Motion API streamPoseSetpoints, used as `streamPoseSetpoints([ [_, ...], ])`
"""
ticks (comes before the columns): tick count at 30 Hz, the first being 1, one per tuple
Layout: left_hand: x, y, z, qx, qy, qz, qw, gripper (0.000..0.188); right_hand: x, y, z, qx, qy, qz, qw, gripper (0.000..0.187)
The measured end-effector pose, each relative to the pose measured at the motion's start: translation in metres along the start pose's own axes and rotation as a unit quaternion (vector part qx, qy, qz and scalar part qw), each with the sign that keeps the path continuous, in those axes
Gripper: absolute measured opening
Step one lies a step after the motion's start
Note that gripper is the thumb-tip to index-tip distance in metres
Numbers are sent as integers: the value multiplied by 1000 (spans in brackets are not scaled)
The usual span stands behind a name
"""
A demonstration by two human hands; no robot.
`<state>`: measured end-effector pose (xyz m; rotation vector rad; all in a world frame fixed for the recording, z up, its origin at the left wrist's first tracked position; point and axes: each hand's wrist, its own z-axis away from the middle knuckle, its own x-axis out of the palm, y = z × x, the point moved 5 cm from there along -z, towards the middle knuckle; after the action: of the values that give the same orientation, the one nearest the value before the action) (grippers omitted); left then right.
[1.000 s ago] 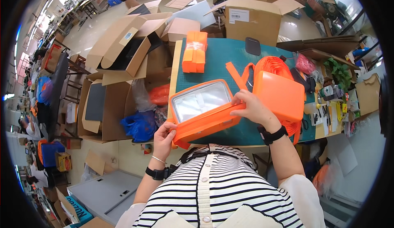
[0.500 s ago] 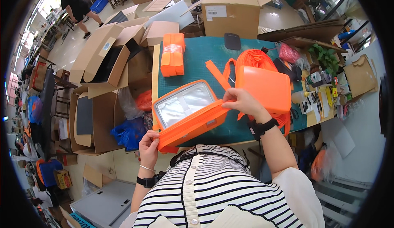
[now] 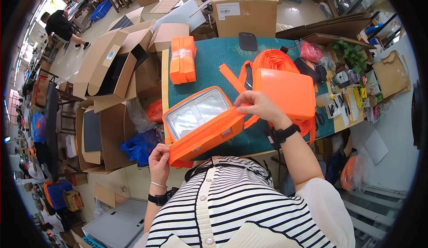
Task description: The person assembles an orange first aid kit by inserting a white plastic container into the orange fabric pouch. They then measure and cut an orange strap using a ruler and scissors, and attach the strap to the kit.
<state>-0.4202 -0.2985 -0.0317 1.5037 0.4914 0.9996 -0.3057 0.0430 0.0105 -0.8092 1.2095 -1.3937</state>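
Observation:
On the green cutting mat (image 3: 214, 47) an orange box (image 3: 214, 142) with a silver, foil-like lining lies tilted toward me. A wide orange fabric strip (image 3: 203, 133) runs along the box's near upper edge. My left hand (image 3: 159, 158) pinches the strip's left end between thumb and fingers. At the box's right corner, the thumb and fingers of my right hand (image 3: 258, 106) close on the strip's other end. Just beyond my right hand is an orange rounded panel (image 3: 285, 92), resting against a coil of orange strap (image 3: 274, 59).
A bundle of folded orange pieces (image 3: 183, 60) lies at the mat's far left. Tools and bottles (image 3: 343, 78) crowd the right side. Open cardboard boxes (image 3: 109, 69) stand left of the table, with another carton (image 3: 245, 14) behind it. A person (image 3: 61, 26) bends over at far left.
The view has shifted slightly. My hands stay at the two ends of the strip, with my right fingers now less tightly bunched. The person in the background has moved left and leans forward.

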Motion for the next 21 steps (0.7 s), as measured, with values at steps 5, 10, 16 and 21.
streamPoseSetpoints([
  [5,0,-2,0,-2,-12,-6,1000,9,1,6,-3,15,5,24,1000,24],
  [10,-2,-5,-2,1,-13,-7,1000,9,0,18,-5,19,7,-23,1000,24],
  [16,-2,-4,-3,-5,-4,-6,1000,8,0,23,-6,36,-20,-33,999,29],
  [21,-1,-2,-5,-8,4,1,1000,7,0,20,-5,41,-29,-68,996,28],
])
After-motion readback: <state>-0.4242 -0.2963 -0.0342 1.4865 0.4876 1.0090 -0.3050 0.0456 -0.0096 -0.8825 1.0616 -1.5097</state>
